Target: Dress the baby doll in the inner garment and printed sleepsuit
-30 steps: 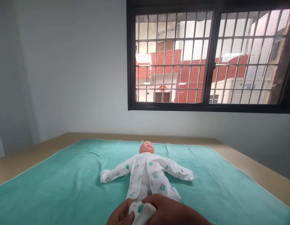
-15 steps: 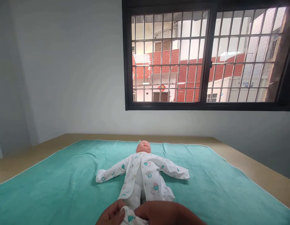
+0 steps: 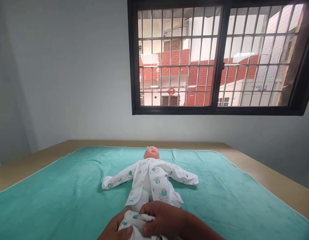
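A baby doll [image 3: 152, 152] lies on its back on a green blanket [image 3: 69, 186], its arms spread sideways. It wears a white printed baby jacket [image 3: 158, 181] with the front edges slightly parted. At the doll's lower end, my left hand [image 3: 117, 226] grips a bunched white printed baby garment [image 3: 136, 221], probably trousers, though its shape is hidden by folds. My right hand [image 3: 164, 220] has its thumb and fingers closed on the same cloth from the other side. Both hands cover the doll's legs and feet.
The blanket lies on a light wooden table [image 3: 264, 170] whose far edge is close to a grey wall [image 3: 69, 83]. Above it is a dark-framed window [image 3: 174, 111] with metal bars.
My hands and the bunched garment sit slightly higher in view, with more of the cloth showing. My right hand has shifted over the cloth. The whole scene is shifted slightly upward.
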